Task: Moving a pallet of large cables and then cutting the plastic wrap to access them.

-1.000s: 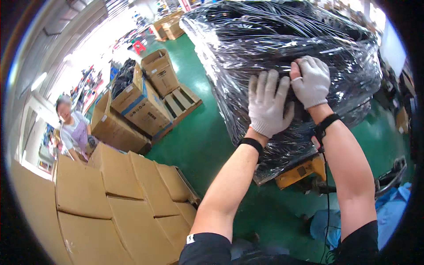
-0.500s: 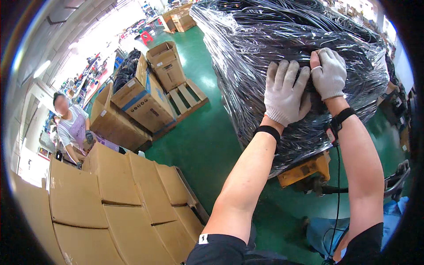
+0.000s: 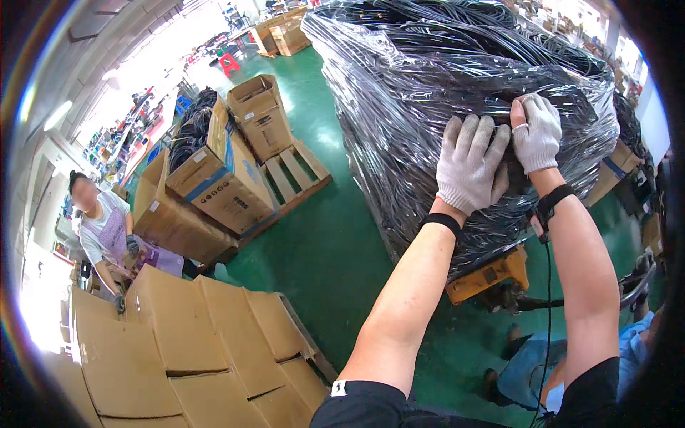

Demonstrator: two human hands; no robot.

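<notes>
A tall load of black cables (image 3: 457, 25) stands before me, its sides wrapped in shiny clear plastic film (image 3: 399, 153). My left hand (image 3: 471, 160), in a white knit glove, lies on the film with its fingers stretched out and slightly apart. Close beside it on the right, my right hand (image 3: 539, 134), gloved too, is closed against the film, its fingers bent and the bare thumb tip showing. Its fingertips are hidden, but they appear to grip the film. Both wrists wear black bands; a thin black cord hangs from the right one.
Below the load is a yellow pallet-truck part (image 3: 492, 277). Stacked cardboard boxes (image 3: 193, 342) fill the lower left, with a co-worker (image 3: 103, 232) behind them. Cable-filled cartons (image 3: 221, 185) sit near a wooden pallet (image 3: 300, 175). Someone in blue (image 3: 528, 374) is at my lower right.
The view has shifted a little, so the load and boxes sit lower. Both hands stay on the film. The person in blue at the lower right shows more, and the co-worker's hand has reached the boxes.
</notes>
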